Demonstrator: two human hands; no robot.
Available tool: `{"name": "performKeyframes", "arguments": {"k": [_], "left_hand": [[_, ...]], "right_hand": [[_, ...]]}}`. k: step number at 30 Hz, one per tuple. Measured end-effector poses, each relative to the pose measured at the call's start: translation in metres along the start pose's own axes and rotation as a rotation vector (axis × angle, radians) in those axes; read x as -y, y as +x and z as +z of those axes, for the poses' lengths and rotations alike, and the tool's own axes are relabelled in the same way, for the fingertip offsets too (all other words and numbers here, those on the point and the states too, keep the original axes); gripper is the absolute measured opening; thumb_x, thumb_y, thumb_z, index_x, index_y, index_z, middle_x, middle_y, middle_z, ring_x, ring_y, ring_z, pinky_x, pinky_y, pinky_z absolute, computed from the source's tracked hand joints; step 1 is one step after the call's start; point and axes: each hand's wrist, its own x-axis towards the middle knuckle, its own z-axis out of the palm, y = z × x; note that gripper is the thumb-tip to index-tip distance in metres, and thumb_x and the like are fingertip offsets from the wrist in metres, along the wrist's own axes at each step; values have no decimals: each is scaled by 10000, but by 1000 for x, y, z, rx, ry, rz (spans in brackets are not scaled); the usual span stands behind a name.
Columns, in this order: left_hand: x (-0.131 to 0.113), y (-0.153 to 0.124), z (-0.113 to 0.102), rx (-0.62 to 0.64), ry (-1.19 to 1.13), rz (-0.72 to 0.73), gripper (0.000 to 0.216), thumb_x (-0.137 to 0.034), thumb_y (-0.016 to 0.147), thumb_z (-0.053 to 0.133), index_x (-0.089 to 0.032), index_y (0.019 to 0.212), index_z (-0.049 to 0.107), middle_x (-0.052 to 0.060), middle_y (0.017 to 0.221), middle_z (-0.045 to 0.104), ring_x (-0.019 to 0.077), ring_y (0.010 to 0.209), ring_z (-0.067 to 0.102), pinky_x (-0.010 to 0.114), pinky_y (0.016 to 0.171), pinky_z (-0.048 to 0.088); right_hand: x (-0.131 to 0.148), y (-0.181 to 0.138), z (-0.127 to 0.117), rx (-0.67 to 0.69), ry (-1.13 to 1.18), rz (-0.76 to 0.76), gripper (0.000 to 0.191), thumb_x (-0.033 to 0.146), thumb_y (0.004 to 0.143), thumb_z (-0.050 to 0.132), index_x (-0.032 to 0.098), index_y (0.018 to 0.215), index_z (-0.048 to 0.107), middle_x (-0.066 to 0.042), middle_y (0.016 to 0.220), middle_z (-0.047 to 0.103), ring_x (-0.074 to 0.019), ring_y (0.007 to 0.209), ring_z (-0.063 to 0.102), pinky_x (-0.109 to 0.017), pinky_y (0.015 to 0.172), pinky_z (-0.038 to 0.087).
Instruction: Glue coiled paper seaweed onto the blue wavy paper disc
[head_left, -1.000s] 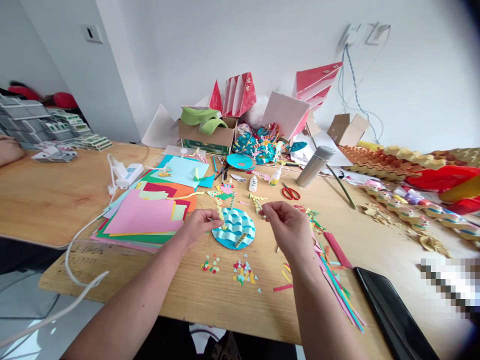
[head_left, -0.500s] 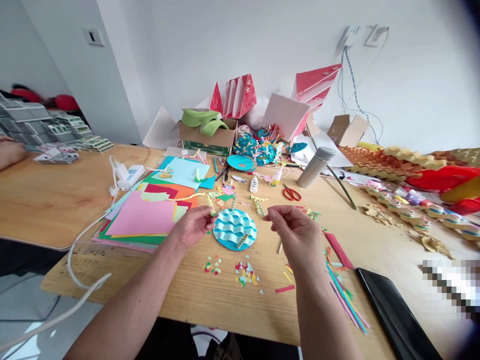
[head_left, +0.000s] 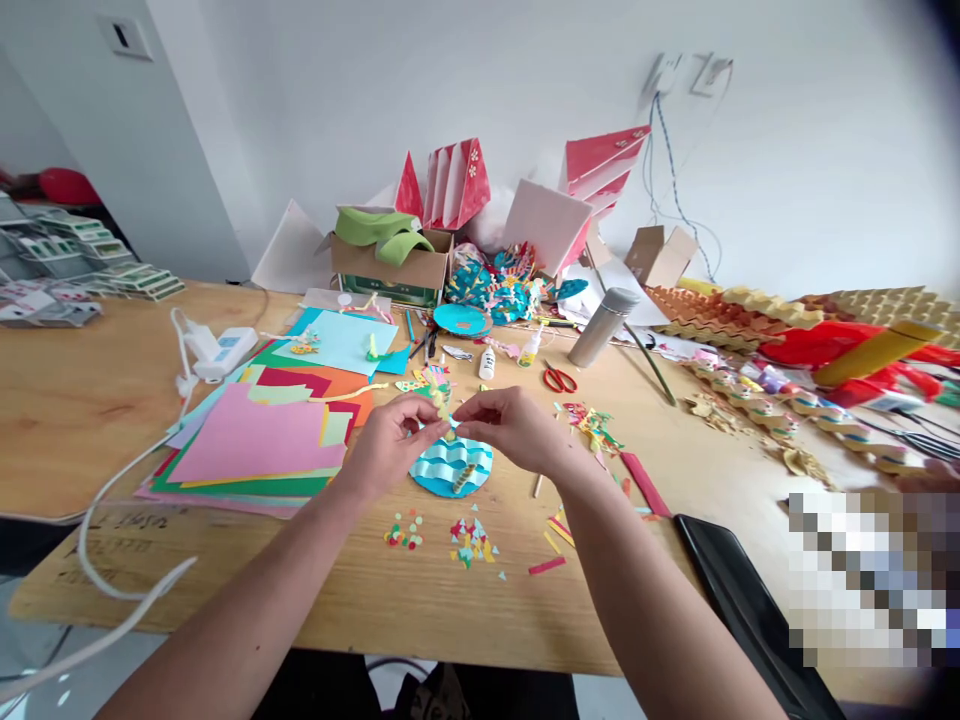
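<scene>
- A white adapter (head_left: 217,348) with its cable is noted far left on the wooden table (head_left: 90,400), at about 10 o'clock from the hands.
- A stack of coloured sheets (head_left: 247,445), pink on top, is seen at 9 o'clock from the left hand (head_left: 386,445), just beside it.
- Left hand: thumb and forefinger are closed to a tight pinch on the left end of a small yellow-green paper strip (head_left: 448,415). The other fingers are loosely curled.
- The paper strip is held between both hands, over the 12 o'clock edge of the blue wavy disc (head_left: 450,468). Whether it touches the disc cannot be told.
- The blue wavy disc is laid flat on the table, partly covered by the fingertips.
- Confetti scraps (head_left: 469,540) are scattered at 6 o'clock from the disc, near it.
- Right hand (head_left: 514,430): thumb and forefinger are pinched shut on the right end of the paper strip. The remaining fingers are bent and slightly fanned.
- A glue bottle (head_left: 487,363) is recorded at 12 o'clock from the right hand and red scissors (head_left: 559,378) at 1 o'clock, both apart from it.
- A steel flask (head_left: 602,328) is seen tilted, farther out at 1 o'clock.
- Loose cut strips (head_left: 637,482) are strewn at 3 o'clock from the right wrist.
- A black tablet (head_left: 750,610) is noted at 4 o'clock, by the table's near edge.
</scene>
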Motion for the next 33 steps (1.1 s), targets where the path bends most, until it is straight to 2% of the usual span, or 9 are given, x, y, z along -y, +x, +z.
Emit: {"name": "performKeyframes", "arguments": {"k": [4,8,11,16,20,25,33], "left_hand": [[-12,17,-1,21,154,117,236,-390,739,720,-165,691,667,46,787,634,165,753,591,269,642,468],[-8,35,4,2,219,151,258,-413,744,715,-162,694,685,50,775,637,148,689,570,252,573,429],[2,48,13,24,235,128,268,-416,734,720,-156,675,692,42,728,644,135,642,554,247,567,423],[16,63,26,127,249,29,296,-428,741,708,-140,674,702,30,649,650,137,611,565,238,553,433],[20,67,29,128,362,63,279,-419,756,709,-153,673,715,31,662,667,141,630,573,240,582,443],[25,69,27,147,417,93,282,-423,762,715,-158,667,715,26,665,670,136,633,577,234,584,438],[25,68,24,180,415,74,216,-342,758,730,-146,669,717,34,662,661,135,634,588,228,567,427]], "right_hand": [[3,10,-4,40,-1,-27,109,281,695,678,176,677,703,12,583,621,-98,525,486,-228,497,366],[-4,14,-15,-10,-8,-1,131,284,711,664,166,703,718,18,556,594,-86,503,439,-224,481,334],[-14,17,-22,-55,-15,28,157,294,721,660,153,732,727,16,553,582,-83,502,413,-229,477,314],[-31,24,-30,-31,59,104,259,378,692,703,130,765,700,14,586,561,-83,531,407,-237,495,310],[-41,31,-29,-15,97,120,358,484,660,725,143,749,663,40,559,480,-81,522,367,-242,485,280],[-46,34,-25,-6,56,87,376,513,676,716,150,669,615,62,534,395,-70,511,309,-244,486,246],[-48,33,-19,-53,12,95,377,515,677,705,157,642,593,46,551,434,-76,521,328,-245,491,250]]}}
